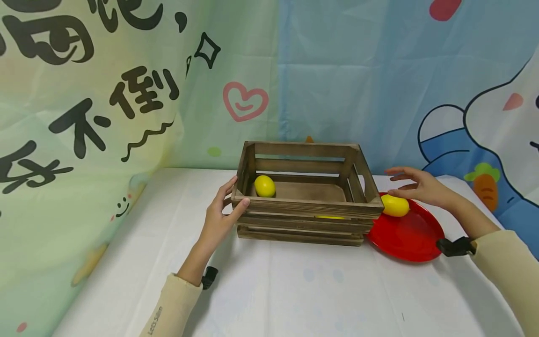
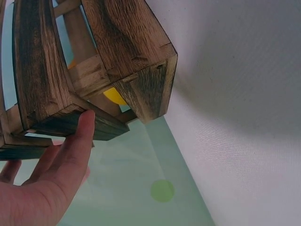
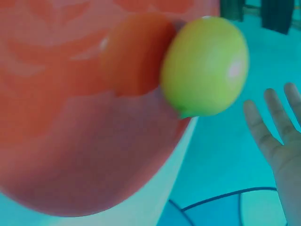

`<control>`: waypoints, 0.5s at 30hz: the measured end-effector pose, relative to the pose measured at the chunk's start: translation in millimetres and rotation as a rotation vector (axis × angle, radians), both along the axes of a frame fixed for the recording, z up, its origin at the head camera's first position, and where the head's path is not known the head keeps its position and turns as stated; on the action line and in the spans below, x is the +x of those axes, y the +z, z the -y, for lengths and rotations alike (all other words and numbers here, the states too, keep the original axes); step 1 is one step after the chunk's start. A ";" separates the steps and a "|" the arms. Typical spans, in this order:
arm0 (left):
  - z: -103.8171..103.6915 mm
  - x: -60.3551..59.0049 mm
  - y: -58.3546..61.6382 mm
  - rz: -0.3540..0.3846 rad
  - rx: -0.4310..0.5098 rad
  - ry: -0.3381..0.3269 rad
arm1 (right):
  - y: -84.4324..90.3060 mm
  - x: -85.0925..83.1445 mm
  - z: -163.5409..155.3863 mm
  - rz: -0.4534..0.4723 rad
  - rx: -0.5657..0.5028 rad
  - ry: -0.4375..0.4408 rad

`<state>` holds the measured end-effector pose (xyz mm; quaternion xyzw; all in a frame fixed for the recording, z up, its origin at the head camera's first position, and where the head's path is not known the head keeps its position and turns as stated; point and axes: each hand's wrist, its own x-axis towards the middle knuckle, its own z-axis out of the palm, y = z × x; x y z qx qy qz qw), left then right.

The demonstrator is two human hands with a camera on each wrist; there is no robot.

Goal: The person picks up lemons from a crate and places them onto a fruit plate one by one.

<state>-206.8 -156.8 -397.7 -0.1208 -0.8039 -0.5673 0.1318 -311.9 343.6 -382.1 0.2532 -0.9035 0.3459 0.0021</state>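
Note:
A brown slatted wooden crate [image 1: 303, 208] stands on the white-covered table. My left hand [image 1: 221, 213] holds its left front corner, thumb against the front slat and fingers along the left end. In the left wrist view the thumb of that hand [image 2: 56, 179] touches a slat of the crate [image 2: 134, 37]. One lemon [image 1: 265, 186] lies inside at the left; another bit of yellow [image 1: 330, 217] shows between the front slats. To the right, a lemon [image 1: 395, 206] sits on a red plate [image 1: 421, 238]. Above it hovers my right hand [image 1: 421, 187], fingers extended; in the right wrist view they are apart from the lemon [image 3: 204, 66].
A printed cloth backdrop [image 1: 328, 84] hangs behind the table. The white tabletop [image 1: 294, 290] extends in front of the crate. The red plate's left edge meets the crate's right front corner in the head view.

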 end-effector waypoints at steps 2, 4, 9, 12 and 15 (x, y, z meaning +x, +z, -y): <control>0.4 0.4 0.7 0.009 0.001 -0.001 | 5.8 -0.7 3.8 -0.018 -0.031 -0.011; 1.0 0.6 1.0 0.026 -0.004 0.001 | 12.2 -0.9 9.1 -0.033 -0.058 -0.030; 3.9 -2.1 -5.3 0.044 -0.002 0.003 | 33.9 -2.3 26.1 -0.050 -0.106 -0.057; 3.9 -2.9 -5.6 0.046 0.001 0.002 | 47.8 -5.0 35.2 -0.069 -0.130 -0.029; 3.6 -2.7 -4.6 0.048 -0.003 0.003 | 60.2 -8.0 43.9 -0.077 -0.132 -0.009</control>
